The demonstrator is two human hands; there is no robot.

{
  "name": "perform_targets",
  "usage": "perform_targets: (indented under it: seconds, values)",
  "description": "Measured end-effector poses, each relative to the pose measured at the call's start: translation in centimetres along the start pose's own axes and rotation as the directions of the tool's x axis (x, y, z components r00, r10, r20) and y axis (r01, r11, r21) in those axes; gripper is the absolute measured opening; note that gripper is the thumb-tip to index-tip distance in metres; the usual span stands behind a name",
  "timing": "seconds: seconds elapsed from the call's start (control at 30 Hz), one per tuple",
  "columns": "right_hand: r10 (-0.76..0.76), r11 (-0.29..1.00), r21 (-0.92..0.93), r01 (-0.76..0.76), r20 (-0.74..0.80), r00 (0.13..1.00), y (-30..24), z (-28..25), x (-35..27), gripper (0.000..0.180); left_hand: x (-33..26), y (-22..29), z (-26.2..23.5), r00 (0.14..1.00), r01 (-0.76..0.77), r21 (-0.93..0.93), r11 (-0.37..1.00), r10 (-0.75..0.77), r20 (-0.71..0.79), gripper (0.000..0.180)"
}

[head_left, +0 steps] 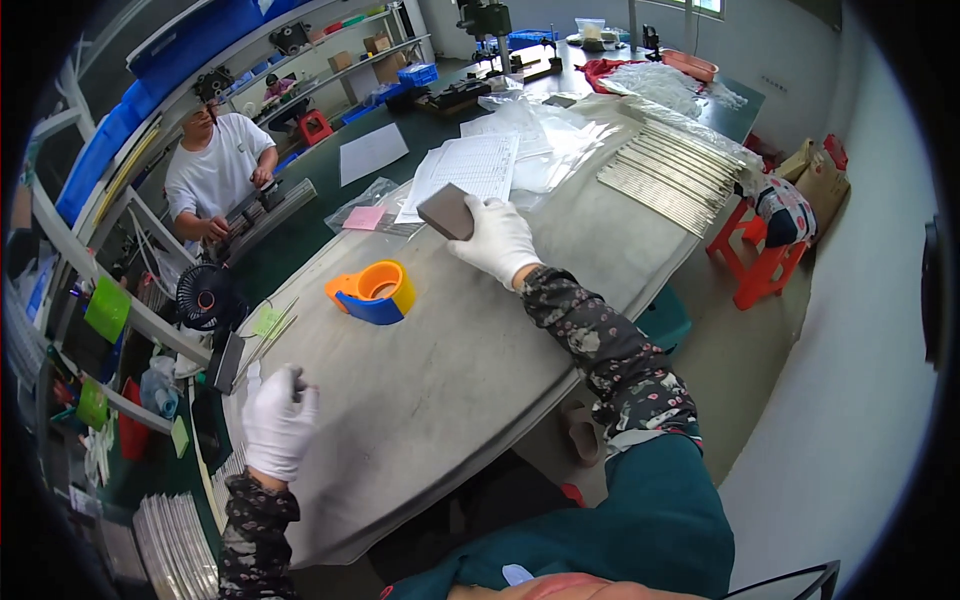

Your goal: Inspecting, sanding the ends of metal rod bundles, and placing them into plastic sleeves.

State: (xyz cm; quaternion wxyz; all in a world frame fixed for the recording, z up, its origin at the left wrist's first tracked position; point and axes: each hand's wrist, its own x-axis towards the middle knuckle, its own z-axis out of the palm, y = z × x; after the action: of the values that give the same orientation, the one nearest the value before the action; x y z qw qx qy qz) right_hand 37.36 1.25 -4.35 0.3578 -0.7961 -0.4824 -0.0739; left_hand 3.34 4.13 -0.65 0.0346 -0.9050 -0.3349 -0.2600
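My right hand (497, 241), in a white glove, grips a grey-brown rectangular block (446, 211) above the far middle of the grey-covered table (430, 400). At the table's left edge, my left hand (279, 424) is also gloved. Its fingers are curled together, with darkened tips, and I cannot make out whether anything small is in them. Thin metal strips (268, 345) lie just beyond it. Between my hands stands an orange and blue tape dispenser (372, 292) with a roll on it. Close to the block, printed sheets (466, 172) lie on the table.
Many slim metal strips (672, 176) lie in a row at the far right. Clear plastic bags (570, 150) and a pink slip (364, 218) are at the back. A small black fan (204, 292) stands left. Across the dark green bench, a person (222, 165) works. Red stools (757, 262) stand right.
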Motion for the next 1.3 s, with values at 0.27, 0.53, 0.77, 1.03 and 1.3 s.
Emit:
perform_targets:
  seconds: [0.27, 0.53, 0.77, 1.03, 1.3]
  values:
    - [0.122, 0.973, -0.203, -0.107, 0.060, 0.991, 9.4, 0.5, 9.0, 0.061, 5.4, 7.4, 10.7, 0.832, -0.416, -0.278, 0.866, 0.486, 0.266, 0.046]
    - [0.421, 0.552, -0.633, -0.543, -0.351, 0.836, 32.7, -7.0, 6.6, 0.041, 5.7, 8.1, 13.4, 0.816, -0.405, -0.281, 0.870, 0.483, 0.319, 0.059]
    - [0.442, 0.505, -0.661, -0.555, -0.354, 0.824, 29.4, -8.3, 9.2, 0.057, 5.6, 7.8, 12.6, 0.797, -0.353, -0.262, 0.898, 0.435, 0.418, 0.061]
    - [0.505, 0.559, -0.600, -0.573, -0.302, 0.808, 28.4, -8.4, 8.2, 0.066, 5.4, 7.8, 12.7, 0.796, -0.365, -0.260, 0.894, 0.444, 0.411, 0.059]
    - [0.540, 0.623, -0.588, -0.516, -0.154, 0.828, 23.7, -7.4, 5.3, 0.074, 5.3, 7.5, 13.2, 0.831, -0.376, -0.291, 0.879, 0.459, 0.312, 0.061]
